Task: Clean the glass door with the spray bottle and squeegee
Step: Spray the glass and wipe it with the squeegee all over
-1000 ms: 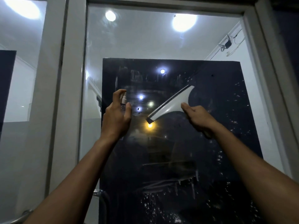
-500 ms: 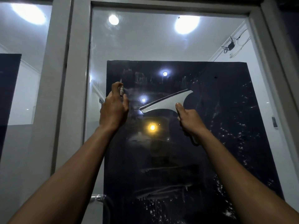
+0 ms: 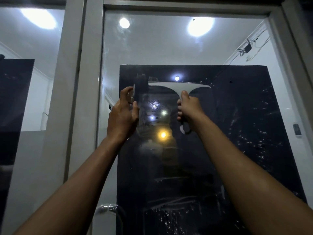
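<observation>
1. Head view: right hand [image 3: 189,107] grips the squeegee [image 3: 179,86] handle, fingers wrapped tight — blade level against the glass door [image 3: 169,48], upper part of the dark panel.
2. Left hand [image 3: 122,114] holds a small spray bottle [image 3: 131,96], fingers curled round it, mostly hidden.
3. No readable writing — droplets on glass.

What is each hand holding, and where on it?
The right hand grips the squeegee by its handle, below the blade. The left hand is curled round a small spray bottle, mostly hidden, apparently by its body.
</observation>
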A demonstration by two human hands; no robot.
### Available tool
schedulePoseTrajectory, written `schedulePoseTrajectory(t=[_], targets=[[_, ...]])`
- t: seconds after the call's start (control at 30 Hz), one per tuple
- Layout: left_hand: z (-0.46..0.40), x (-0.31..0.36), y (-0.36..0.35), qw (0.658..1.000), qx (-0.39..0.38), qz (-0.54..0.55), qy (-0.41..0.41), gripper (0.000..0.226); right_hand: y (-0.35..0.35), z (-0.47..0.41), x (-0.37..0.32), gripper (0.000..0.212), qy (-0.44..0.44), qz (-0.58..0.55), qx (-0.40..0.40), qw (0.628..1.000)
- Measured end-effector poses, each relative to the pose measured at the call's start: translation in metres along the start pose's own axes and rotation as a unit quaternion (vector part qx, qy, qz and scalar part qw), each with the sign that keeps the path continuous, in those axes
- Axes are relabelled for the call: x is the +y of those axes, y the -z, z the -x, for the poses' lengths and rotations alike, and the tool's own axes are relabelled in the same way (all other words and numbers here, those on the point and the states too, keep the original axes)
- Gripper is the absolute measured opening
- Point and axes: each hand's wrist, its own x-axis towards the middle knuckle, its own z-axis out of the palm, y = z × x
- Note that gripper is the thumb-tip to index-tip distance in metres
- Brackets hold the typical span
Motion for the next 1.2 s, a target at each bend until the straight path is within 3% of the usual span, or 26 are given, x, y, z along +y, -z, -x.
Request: schedulePoseTrajectory(t=[0.23,0.57,0.77,0.87,1.2], targets=[[0.005,-0.007,0.005,1.0,-0.022,0.004,0.001,0.044,-0.042,-0.021,-0.012,0.044,-0.036,0.009,0.0,0.999],[0.002,0.0,0.003,1.0,-0.021,0.007,-0.012,0.045,-0.029,-0.02,-0.011,0.041,-0.014,-0.019,0.026,0.999],[0.004,0.001,0.005,1.0,-0.016,0.016,-0.007,0.044,-0.041,-0.033,-0.008,0.041,-0.042,0.054,0.055,0.996],[0.008,-0.004,0.006,1.0,-0.01,0.02,-0.007,0.044,-0.043,-0.025,0.014,0.055,-0.049,0.11,0.082,0.989],[0.032,-0.009,0.007,0.999,-0.022,0.026,0.012,0.047,-0.002,0.074,0.106,0.059,-0.025,0.244,0.058,0.968]])
